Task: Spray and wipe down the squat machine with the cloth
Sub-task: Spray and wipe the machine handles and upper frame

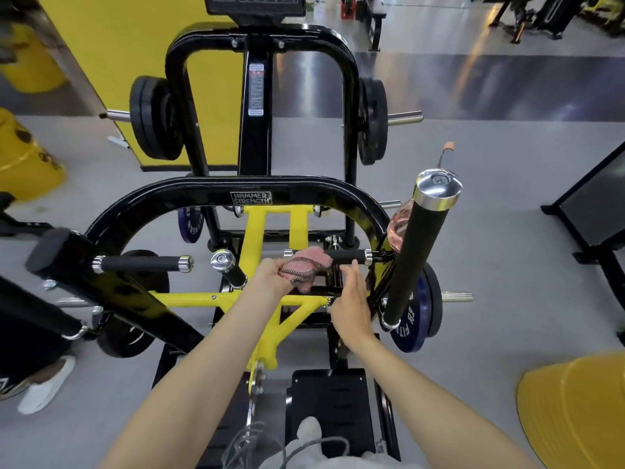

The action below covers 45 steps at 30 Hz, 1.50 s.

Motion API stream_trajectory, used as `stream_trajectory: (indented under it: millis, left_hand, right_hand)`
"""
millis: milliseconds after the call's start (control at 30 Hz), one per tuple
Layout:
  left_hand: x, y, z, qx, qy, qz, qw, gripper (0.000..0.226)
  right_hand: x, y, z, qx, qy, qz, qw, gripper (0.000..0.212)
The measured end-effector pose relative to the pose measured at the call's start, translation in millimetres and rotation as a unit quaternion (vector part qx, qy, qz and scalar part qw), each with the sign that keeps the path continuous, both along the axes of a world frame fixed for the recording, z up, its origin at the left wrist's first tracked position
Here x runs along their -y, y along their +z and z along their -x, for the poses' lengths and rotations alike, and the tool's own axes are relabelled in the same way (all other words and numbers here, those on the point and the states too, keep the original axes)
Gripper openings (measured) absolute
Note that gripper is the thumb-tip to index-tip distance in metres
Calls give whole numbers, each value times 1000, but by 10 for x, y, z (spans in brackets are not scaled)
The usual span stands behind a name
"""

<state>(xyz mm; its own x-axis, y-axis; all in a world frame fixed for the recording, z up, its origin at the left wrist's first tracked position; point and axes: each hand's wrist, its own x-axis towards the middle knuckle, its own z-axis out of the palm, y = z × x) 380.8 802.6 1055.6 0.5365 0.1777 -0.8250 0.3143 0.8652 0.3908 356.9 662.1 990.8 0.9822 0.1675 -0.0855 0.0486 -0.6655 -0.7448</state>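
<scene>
The black and yellow squat machine (250, 191) fills the middle of the view. My left hand (270, 275) grips a pink cloth (306, 267) and holds it against the left end of the right inner black handle (348, 256). Just below and to the right of that handle is my right hand (351, 299), fingers straight and together, holding nothing. A pink spray bottle (400, 223) stands behind the tall black padded post (419, 248) on the right, mostly hidden by it.
Weight plates hang on the machine's pegs left (152, 118) and right (372, 120), and a blue plate (417, 319) sits low on the right. Another person's white shoe (47, 384) is at the lower left. Yellow cones (575, 411) lie at the lower right.
</scene>
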Motion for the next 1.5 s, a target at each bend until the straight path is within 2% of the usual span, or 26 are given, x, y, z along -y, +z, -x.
stream_trajectory:
  millis: [67,167,200,267,333,367,400,433,500,533,567,633,700,767,833,900,967,1067,1133,1200,1233,1267,1367,1467,1500]
  left_hand:
    - [1,11,45,-4,5,-41,999,24]
    - [81,0,106,-44,-3,-227,973,18]
    - [130,-3,131,-28,-13,-302,953,20]
    - [245,-74,131,79,-49,-450,888,29]
    - [340,-159,61,178,-96,-519,831,26]
    - [380,-193,4,211,-121,-540,806,34]
    - [411,-270,-101,240,-150,-571,771,42]
    - [465,-339,-201,255,-189,-623,715,46]
    - [610,-497,-377,280,-292,-715,570,34]
    - [698,-587,-430,297,-349,-732,504,27]
    - [773,-666,-451,297,-402,-739,452,32]
    - [857,-784,-463,267,-455,-764,372,61]
    - [860,-840,-525,252,-470,-781,325,70]
    - [843,-849,-612,251,-483,-782,304,55]
    - [882,-752,-718,226,-502,-776,307,36]
    - [948,-604,-831,182,-537,-751,338,20]
    - [953,-563,-989,147,-587,-698,383,14]
    - [897,-769,-1301,134,-650,-610,432,29]
    - [866,-884,-1461,136,-658,-578,463,36]
    - [884,-731,-1404,130,-645,-564,499,34]
    - [903,-639,-1325,132,-640,-573,494,26]
    - [919,-601,-1258,142,-632,-598,472,20]
    - [911,-533,-950,157,-572,-717,366,18]
    - [832,-661,-757,268,-484,-771,315,16]
    - [777,-735,-721,313,-472,-772,287,23]
  right_hand:
    - [6,11,-25,-6,-11,4,1000,69]
    - [33,9,-64,-31,-40,1,999,69]
    - [43,12,-74,-44,-50,-9,998,68]
    - [66,24,-93,-70,-67,-23,995,61]
    - [89,45,-89,-85,-77,-24,993,54]
    - [97,58,-79,-87,-82,-29,992,53]
    - [95,69,-73,-88,-88,-37,992,54]
    - [99,90,-67,-88,-94,-48,991,56]
    - [87,98,-81,-90,-110,-72,987,64]
    - [91,88,-100,-87,-128,-84,984,64]
    - [104,67,-120,-85,-146,-92,981,62]
    - [147,63,-133,-101,-162,-99,977,62]
    - [192,120,-107,-121,-144,-107,976,70]
    - [222,129,-98,-147,-124,-107,975,72]
    - [231,102,-133,-162,-113,-98,975,66]
    - [230,101,-159,-179,-106,-85,974,66]
    - [231,107,-164,-189,-108,-83,973,78]
    - [260,97,-160,-197,-108,-87,971,87]
    - [290,98,-159,-214,-105,-87,967,87]
    - [310,110,-153,-222,-103,-88,966,87]
    - [316,118,-150,-222,-103,-90,965,88]
    - [322,126,-150,-222,-102,-91,965,88]
    - [335,134,-151,-219,-112,-90,965,88]
    - [308,127,-153,-202,-122,-84,968,90]
    - [295,113,-162,-194,-127,-79,970,90]
